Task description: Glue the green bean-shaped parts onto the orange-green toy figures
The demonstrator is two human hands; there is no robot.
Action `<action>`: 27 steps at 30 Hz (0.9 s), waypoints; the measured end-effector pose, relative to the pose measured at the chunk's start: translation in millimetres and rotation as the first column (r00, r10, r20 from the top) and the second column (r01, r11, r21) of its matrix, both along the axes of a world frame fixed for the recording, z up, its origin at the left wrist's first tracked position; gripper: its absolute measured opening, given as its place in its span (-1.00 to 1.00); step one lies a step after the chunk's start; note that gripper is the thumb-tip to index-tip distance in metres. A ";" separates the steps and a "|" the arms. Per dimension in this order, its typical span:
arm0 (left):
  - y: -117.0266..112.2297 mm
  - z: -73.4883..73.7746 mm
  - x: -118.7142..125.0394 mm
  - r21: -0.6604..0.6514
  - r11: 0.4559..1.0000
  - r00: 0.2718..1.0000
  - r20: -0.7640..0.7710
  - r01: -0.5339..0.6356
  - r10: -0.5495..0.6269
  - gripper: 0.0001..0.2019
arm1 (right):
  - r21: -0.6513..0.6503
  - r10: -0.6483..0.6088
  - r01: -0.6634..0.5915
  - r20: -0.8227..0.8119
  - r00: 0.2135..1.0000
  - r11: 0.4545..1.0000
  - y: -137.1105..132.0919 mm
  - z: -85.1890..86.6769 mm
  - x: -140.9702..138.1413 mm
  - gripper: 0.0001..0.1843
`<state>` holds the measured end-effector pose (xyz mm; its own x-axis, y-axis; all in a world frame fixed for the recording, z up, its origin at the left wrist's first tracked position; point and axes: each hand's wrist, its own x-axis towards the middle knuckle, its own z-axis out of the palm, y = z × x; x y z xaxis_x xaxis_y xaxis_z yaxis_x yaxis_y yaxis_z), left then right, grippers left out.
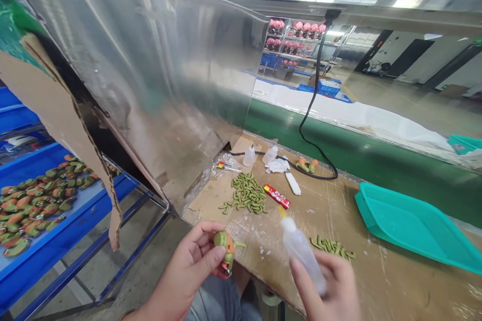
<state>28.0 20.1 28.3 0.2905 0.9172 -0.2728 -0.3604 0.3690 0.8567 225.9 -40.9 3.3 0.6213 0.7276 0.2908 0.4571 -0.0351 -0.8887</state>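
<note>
My left hand (pixel 190 268) pinches a small orange and green toy figure (pixel 226 251) at the near edge of the cardboard-covered bench (pixel 339 210). My right hand (pixel 331 288) grips a clear squeeze bottle (pixel 299 251) with its yellow nozzle pointing up and left, toward the toy. A pile of small green stalk-like parts (pixel 246 194) lies on the bench beyond my hands. A smaller bunch of the same green parts (pixel 333 247) sits just past my right hand.
A teal plastic tray (pixel 410 223) sits at the right. Two small bottles (pixel 249 156), a red packet (pixel 276 196), a white tube (pixel 292 183) and a black cable (pixel 312 105) lie farther back. A blue bin of toys (pixel 33 205) stands left, under a metal sheet (pixel 158 75).
</note>
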 end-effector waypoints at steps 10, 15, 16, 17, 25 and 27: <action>9.7 -6.8 -16.9 -0.022 0.995 0.994 -0.055 -0.093 0.091 -0.79 | 0.058 -0.158 0.149 0.258 0.953 0.987 35.8 -46.3 15.5 -0.52; 12.4 -5.3 -15.5 -0.027 0.992 0.992 -0.033 -0.123 0.122 -0.77 | -0.020 0.253 -0.285 0.526 0.812 0.958 72.3 -46.6 -27.3 -0.83; 11.9 -4.7 -14.8 -0.027 0.993 0.993 -0.026 -0.117 0.116 -0.77 | -0.053 0.268 -0.287 0.550 0.791 0.957 84.9 -49.6 -32.3 -0.83; 11.3 -4.3 -14.4 -0.028 0.994 0.994 -0.018 -0.110 0.109 -0.77 | -0.080 0.267 -0.271 0.566 0.780 0.959 96.7 -52.5 -35.6 -0.84; 8.8 -11.4 -16.6 -0.065 0.995 0.995 0.057 -0.077 0.081 -0.72 | -0.123 0.358 -0.344 0.497 0.791 0.931 90.7 -30.2 -36.5 -0.87; 7.7 -12.2 -15.3 -0.065 0.997 0.996 0.071 -0.045 0.050 -0.73 | -0.097 0.410 -0.412 0.445 0.796 0.906 67.8 -11.1 -38.0 -0.92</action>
<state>12.7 27.9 16.0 0.2682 0.9120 -0.3105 -0.4395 0.4027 0.8029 188.0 27.0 -7.8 0.0657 0.8829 0.4648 0.7721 0.2501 -0.5843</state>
